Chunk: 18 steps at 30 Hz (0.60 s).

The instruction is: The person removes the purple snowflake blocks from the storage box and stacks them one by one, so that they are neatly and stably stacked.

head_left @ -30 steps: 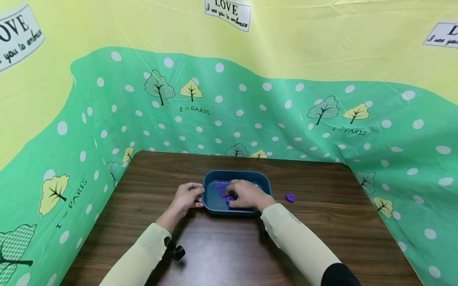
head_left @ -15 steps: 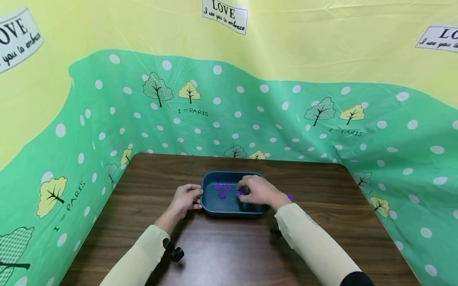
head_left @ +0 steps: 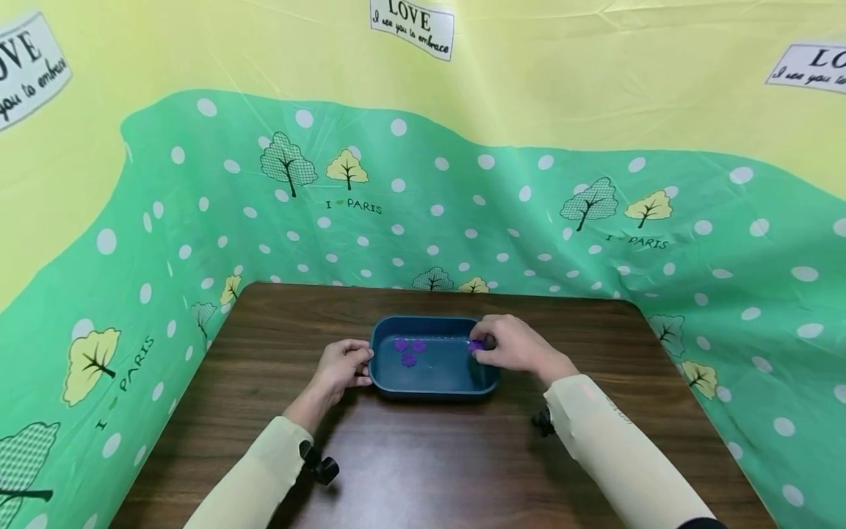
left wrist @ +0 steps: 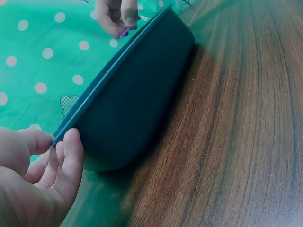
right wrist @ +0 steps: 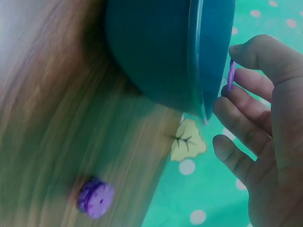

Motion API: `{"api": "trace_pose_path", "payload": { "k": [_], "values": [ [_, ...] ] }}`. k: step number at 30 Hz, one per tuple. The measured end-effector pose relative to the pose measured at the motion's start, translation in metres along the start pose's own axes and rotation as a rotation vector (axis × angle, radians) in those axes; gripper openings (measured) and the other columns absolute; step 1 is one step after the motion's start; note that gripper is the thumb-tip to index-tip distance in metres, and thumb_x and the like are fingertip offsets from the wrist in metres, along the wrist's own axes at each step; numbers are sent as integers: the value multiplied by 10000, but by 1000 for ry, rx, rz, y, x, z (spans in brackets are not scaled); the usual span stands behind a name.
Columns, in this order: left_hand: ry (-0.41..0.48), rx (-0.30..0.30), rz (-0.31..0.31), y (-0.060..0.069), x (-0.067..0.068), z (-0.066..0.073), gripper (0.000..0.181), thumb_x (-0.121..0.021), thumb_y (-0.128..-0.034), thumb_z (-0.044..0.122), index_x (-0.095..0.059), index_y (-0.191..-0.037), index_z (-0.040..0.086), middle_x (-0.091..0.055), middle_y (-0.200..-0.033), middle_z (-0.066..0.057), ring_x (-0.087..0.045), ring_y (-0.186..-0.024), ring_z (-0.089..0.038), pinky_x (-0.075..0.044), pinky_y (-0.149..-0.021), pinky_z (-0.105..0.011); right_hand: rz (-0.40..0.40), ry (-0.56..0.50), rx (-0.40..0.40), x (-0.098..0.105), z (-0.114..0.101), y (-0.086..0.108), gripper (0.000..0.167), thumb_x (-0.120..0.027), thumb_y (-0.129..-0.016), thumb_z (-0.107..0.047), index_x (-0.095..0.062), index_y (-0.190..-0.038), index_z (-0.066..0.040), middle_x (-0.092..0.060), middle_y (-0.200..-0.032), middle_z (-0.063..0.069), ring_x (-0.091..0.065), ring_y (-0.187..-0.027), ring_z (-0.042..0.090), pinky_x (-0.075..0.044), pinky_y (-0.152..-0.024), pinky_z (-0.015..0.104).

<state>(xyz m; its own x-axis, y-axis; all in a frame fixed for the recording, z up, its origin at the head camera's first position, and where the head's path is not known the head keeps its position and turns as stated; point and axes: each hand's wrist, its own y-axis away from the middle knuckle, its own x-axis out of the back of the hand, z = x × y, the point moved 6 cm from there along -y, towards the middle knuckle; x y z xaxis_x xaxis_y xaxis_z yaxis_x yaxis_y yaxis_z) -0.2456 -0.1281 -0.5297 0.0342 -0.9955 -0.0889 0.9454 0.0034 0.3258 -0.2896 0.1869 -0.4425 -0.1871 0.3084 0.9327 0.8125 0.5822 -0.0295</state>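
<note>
A dark blue rectangular tray (head_left: pixel 429 389) stands on the table, with three purple flower-shaped discs (head_left: pixel 409 360) lying in its left part. My left hand (head_left: pixel 342 367) pinches the tray's left rim between thumb and fingers, as the left wrist view shows closely. Over the tray's right end, my right hand (head_left: pixel 518 347) holds another thin purple disc (right wrist: pixel 231 75) by its edges, between thumb and fingertips. A small stack of purple discs (right wrist: pixel 96 197) sits on the table to the tray's right; in the head view the right hand hides it.
The brown wood-grain table (head_left: pixel 423 470) ends in rounded far corners. Behind and beside it hangs a green and yellow printed cloth (head_left: pixel 370 191). Both forearms wear pale sleeves (head_left: pixel 615 441), and a small black camera (head_left: pixel 324 469) sits at the left wrist.
My right hand has moved rightward from the discs in the tray to its right end, carrying one purple disc. The left hand keeps its hold on the left rim.
</note>
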Motion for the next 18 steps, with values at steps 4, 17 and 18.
{"api": "trace_pose_path", "payload": {
  "k": [4, 17, 18],
  "values": [
    [-3, 0, -1, -1, 0, 0, 357, -646, -955, 43, -596, -1287, -79, -621, -834, -81, -584, -618, -122, -604, -559, -267, 13, -11, -12, 5, 10, 9, 213, -804, -873, -267, -765, -1049, -154, -684, -967, -49, -618, -821, 143, -563, -732, 270],
    [-9, 5, -8, 0, 1, 0, 372, -643, -959, 51, -593, -1302, -82, -624, -842, -101, -597, -621, -131, -616, -574, -281, 42, -51, -102, 12, 53, 38, 191, -793, -873, -198, -753, -1050, -139, -705, -1004, -7, -673, -878, 199, -595, -764, 340],
    [-7, 5, -8, 0, 1, 0, 374, -644, -958, 52, -593, -1303, -83, -625, -841, -99, -596, -619, -130, -615, -573, -280, 43, -48, -113, 11, 57, 40, 192, -794, -872, -194, -752, -1050, -137, -701, -1006, -4, -670, -880, 204, -595, -765, 343]
  ]
}}
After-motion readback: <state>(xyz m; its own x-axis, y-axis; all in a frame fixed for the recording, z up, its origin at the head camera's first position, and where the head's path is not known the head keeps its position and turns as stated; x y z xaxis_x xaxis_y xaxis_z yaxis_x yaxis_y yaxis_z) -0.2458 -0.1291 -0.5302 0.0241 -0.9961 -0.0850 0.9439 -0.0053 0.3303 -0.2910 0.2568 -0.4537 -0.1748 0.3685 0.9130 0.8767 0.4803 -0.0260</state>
